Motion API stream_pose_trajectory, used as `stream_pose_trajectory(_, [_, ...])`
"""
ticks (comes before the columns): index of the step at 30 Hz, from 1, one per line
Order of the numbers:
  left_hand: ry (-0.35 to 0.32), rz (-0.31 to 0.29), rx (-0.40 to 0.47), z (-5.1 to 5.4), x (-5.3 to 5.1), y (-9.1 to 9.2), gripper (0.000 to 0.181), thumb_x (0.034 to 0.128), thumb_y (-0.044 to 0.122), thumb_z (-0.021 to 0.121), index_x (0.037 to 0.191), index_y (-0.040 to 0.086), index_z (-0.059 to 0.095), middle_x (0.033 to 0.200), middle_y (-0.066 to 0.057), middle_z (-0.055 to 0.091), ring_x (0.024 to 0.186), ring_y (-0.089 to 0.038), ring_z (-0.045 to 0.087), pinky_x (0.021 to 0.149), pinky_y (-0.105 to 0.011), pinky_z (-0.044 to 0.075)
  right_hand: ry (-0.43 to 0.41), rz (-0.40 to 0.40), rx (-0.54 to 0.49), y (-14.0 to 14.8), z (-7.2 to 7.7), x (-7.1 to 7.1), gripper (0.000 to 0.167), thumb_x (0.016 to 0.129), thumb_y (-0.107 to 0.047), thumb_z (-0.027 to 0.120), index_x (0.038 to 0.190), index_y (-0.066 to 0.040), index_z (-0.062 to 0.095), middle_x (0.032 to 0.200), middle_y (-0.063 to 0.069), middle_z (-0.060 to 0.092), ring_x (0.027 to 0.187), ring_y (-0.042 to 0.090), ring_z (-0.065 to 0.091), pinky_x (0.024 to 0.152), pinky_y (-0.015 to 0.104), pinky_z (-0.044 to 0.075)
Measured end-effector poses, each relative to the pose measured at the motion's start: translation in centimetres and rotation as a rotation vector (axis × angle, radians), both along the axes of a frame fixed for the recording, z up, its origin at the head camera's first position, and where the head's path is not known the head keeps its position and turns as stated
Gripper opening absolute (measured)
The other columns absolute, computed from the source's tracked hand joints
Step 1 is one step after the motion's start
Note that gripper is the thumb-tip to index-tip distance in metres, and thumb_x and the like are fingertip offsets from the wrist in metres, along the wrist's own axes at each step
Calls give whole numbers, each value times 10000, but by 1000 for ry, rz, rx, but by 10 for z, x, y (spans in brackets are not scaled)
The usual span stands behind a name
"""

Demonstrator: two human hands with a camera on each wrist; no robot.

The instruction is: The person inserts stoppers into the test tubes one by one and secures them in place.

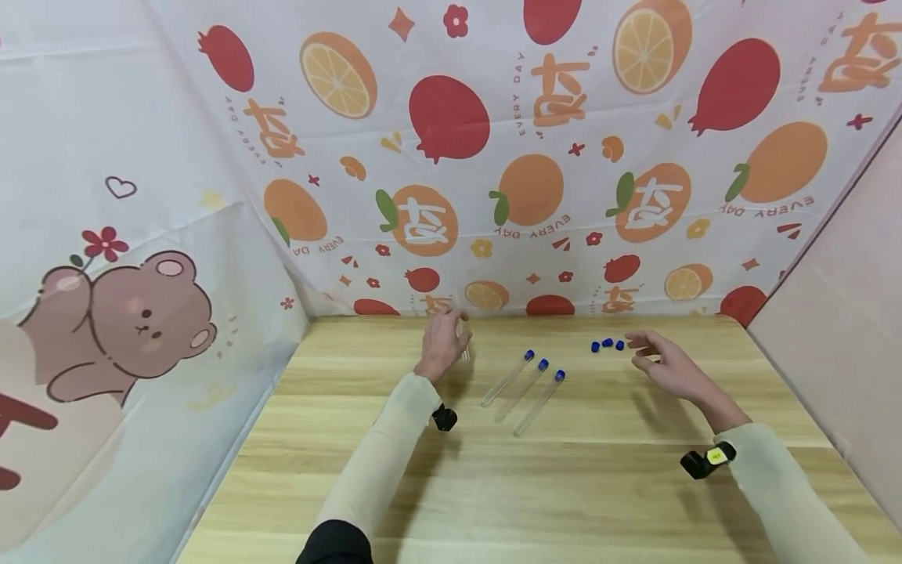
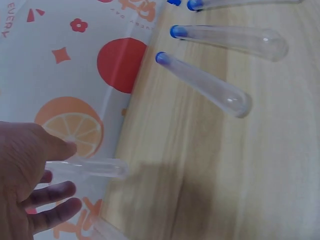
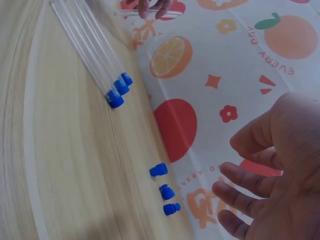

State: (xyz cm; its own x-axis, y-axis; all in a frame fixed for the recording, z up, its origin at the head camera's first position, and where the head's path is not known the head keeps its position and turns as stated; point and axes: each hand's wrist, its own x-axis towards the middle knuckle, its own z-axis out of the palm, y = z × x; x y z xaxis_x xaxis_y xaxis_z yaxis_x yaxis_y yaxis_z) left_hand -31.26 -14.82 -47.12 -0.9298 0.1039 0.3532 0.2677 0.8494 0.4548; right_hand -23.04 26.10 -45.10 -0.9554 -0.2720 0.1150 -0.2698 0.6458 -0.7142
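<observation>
My left hand [image 1: 442, 341] is at the back of the table and pinches a clear test tube [image 2: 102, 168] between thumb and fingers. This tube has no cap on its visible rounded end; the other end is hidden by the hand. Part of another clear tube [image 2: 107, 230] shows below that hand in the left wrist view. My right hand [image 1: 672, 368] hovers at the right with loosely bent fingers and holds nothing. Just left of it lie three loose blue caps [image 1: 607, 343]. Between the hands, three clear test tubes with blue caps [image 1: 539, 403] lie slanted side by side.
The wood-grain table [image 1: 564, 501] ends at a fruit-printed cloth [image 1: 528, 258] hanging behind it. A bear-printed cloth [image 1: 232, 392] borders the left side, and a pale wall [image 1: 846, 313] the right.
</observation>
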Motion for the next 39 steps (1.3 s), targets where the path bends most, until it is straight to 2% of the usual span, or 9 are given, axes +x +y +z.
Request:
stream_pose_trajectory(5, [42,30,29,-2,2,1,236,890,173,793,1089,85,701,1139,-145,676,929,-305,632,703,-444,555,-23,20,1,-4,0,-8,434,1046,-87,504,1459,33,443,1401,296,542,1227,466,559,911,468,537])
stream_pose_trajectory(8, [66,29,34,-2,3,1,199,900,183,782,1061,91,708,1101,-123,684,929,-295,643,706,-437,558,-32,26,2,-7,0,-13,436,1042,-78,496,1456,47,442,1386,318,546,1225,481,555,937,527,536])
stream_pose_trajectory(14, [135,-23,78,-4,7,4,100,897,124,763,966,76,709,976,-124,679,830,-279,648,729,-429,540,-54,25,27,-11,0,-26,440,1037,-90,500,1446,63,444,1368,340,550,1227,482,551,996,599,498])
stream_pose_trajectory(18, [142,-58,105,-7,12,7,76,908,77,727,971,60,687,947,-138,656,802,-274,649,734,-416,522,-62,21,46,-16,-3,-35,440,1025,-79,501,1435,73,457,1365,352,548,1226,486,548,999,602,495])
stream_pose_trajectory(21, [110,-91,146,-10,17,9,121,921,67,705,1035,55,668,973,-161,656,799,-279,673,728,-402,555,-70,9,66,-20,-7,-42,433,1018,-75,493,1426,67,472,1364,349,552,1221,481,554,991,581,516])
stream_pose_trajectory(26, [39,-182,244,-11,26,13,263,932,29,676,1193,34,638,1107,-259,670,753,-302,737,691,-385,624,-63,-14,109,-26,-15,-54,423,999,-53,493,1401,79,497,1342,355,560,1199,481,574,965,555,547])
stream_pose_trajectory(33, [-42,-239,346,-9,35,16,439,940,17,631,1369,76,563,1270,-260,624,679,-191,698,573,-230,568,-67,-30,188,-34,-23,-67,439,952,-22,529,1375,92,508,1301,345,581,1173,463,588,918,535,567])
stream_pose_trajectory(36, [-115,-279,449,-9,40,16,496,949,11,615,1424,113,515,1335,-223,579,652,-179,682,547,-269,588,-91,-43,219,-36,-26,-72,446,965,-39,537,1394,78,497,1292,322,585,1139,418,595,885,497,571])
stream_pose_trajectory(39, [-186,-325,564,-8,45,16,513,966,14,600,1448,149,485,1380,-194,529,683,-265,703,548,-373,619,-108,-56,242,-37,-28,-75,451,976,-54,538,1409,66,492,1279,307,589,1100,385,598,868,480,564])
